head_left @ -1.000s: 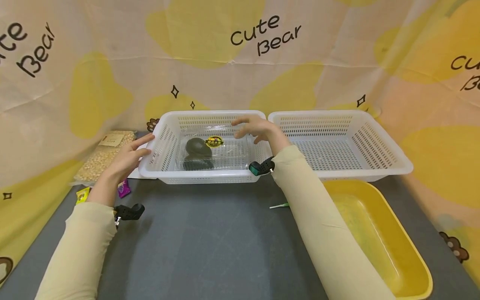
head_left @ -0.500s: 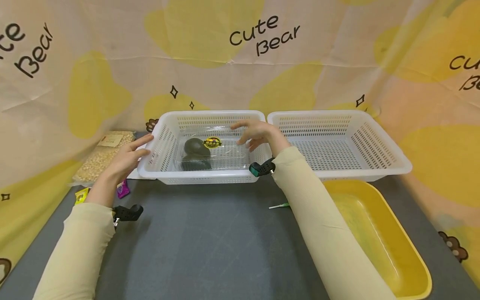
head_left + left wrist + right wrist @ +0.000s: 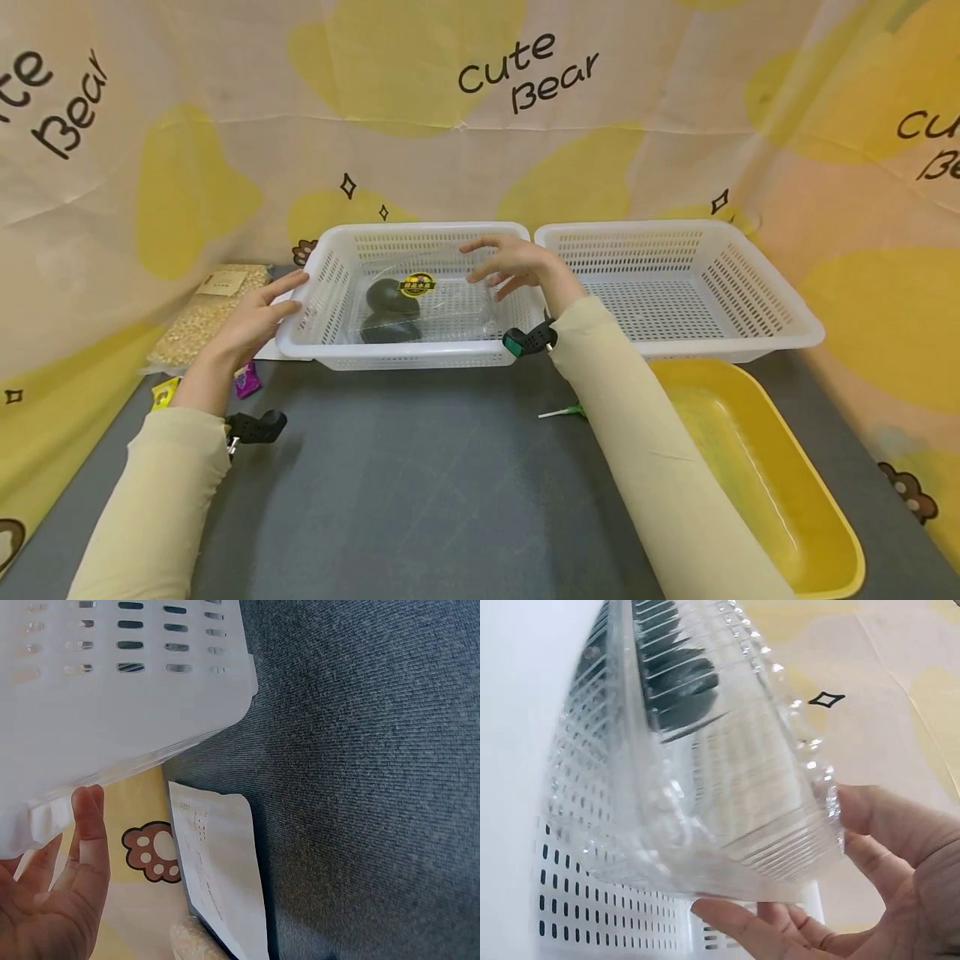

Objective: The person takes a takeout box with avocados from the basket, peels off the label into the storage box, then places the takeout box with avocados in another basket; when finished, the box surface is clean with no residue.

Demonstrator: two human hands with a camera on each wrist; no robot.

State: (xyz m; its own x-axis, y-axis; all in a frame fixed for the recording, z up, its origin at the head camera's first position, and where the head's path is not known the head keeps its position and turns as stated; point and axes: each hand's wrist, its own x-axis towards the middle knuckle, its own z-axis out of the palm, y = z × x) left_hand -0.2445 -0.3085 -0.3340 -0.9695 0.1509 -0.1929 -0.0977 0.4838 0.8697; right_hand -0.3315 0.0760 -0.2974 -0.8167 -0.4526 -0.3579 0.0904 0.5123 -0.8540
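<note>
And there's your clear box [image 3: 459, 318], down inside the left basket [image 3: 420, 353], two dark rounded pieces [image 3: 392, 310] at its left end and the yellow label [image 3: 417, 285] facing up. Right hand [image 3: 516, 265] on it: your fingers and thumb are spread and bent around the box's right end, seeming to pinch it, though see-through plastic makes the firmness hard to call. So, the score: box within the basket walls, pieces inside the box, that much is done; you're not yet free of it, so I'd judge this handling unfinished, and whether the box is going in or coming out, I cannot tell. Whether it lies flat on the basket floor is unclear too. Over to your left hand [image 3: 251, 321]: fingers fairly straight, thumb apart, just touching the basket's left rim, steadying it by my reading, with no grip around anything that I can make out. Farther out, the right basket [image 3: 723, 344] stands just beside, the yellow tub [image 3: 757, 492] in front of it, a green-and-white stick [image 3: 558, 412] near your right sleeve; past your left hand, a bag [image 3: 202, 312] and two small packets [image 3: 246, 380], none of them being handled.
</note>
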